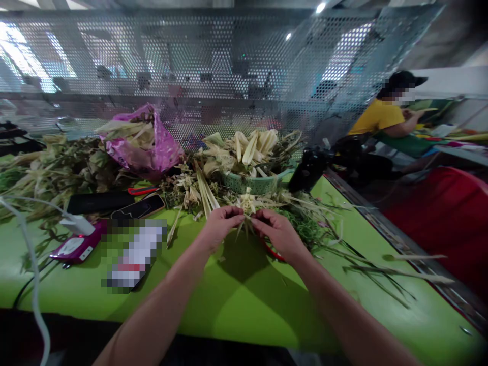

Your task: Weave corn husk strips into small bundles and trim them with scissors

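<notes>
Between my two hands a pale woven leaf piece (247, 203) stands up, star-like at the top, with thin strip ends hanging below. My left hand (224, 223) pinches it from the left side, fingers closed near its lower part. From the right, my right hand (275, 229) pinches it too, thumb and fingers together. Just under the right hand shows a red curved handle (273, 252), mostly hidden. Beyond the hands sits a green basket (253, 184) heaped with pale folded leaf strips (253, 146). Green shredded strands (305, 226) lie right of my right hand.
On the green table (229, 310) lie a phone (143, 207), a red-handled tool (143, 191), a purple power strip (80, 249) and dry leaves (72, 165). A pink bag (152, 147) and black bottle (309, 169) stand behind. A co-worker (385, 114) sits right, past a red chair (438, 218).
</notes>
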Available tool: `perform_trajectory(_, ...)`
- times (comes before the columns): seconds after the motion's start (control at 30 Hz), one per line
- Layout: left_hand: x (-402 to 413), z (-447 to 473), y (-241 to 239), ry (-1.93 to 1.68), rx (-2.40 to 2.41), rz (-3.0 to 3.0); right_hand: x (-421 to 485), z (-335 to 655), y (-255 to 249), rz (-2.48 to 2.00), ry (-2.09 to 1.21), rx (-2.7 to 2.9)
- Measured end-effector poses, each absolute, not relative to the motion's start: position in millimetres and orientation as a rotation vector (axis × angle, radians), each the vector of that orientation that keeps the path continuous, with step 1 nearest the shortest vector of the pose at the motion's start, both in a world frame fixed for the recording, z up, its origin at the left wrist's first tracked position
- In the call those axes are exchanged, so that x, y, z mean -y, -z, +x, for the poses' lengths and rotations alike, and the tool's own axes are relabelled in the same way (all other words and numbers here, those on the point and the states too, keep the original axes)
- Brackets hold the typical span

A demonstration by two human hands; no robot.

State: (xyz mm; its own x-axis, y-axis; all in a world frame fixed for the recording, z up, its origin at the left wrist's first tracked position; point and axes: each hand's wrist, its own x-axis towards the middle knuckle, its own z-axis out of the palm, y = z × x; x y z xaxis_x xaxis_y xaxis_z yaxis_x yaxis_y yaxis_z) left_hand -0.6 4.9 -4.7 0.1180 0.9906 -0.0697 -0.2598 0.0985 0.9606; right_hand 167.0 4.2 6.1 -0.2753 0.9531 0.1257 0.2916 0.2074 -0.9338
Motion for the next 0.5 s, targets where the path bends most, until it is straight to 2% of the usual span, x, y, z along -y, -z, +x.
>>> perform_trajectory(0.3, -7.3, -3.9, 4.6, -1.145, -1.131, 1.308, -6.9, 168.5, -6.8, -1.192, -1.024, 1.668)
perform_trajectory(0.5, -4.0, -3.4, 3.2, -1.141, -1.032, 1.196, -7.0, 168.4, -5.4, -1.188, -1.042, 1.651)
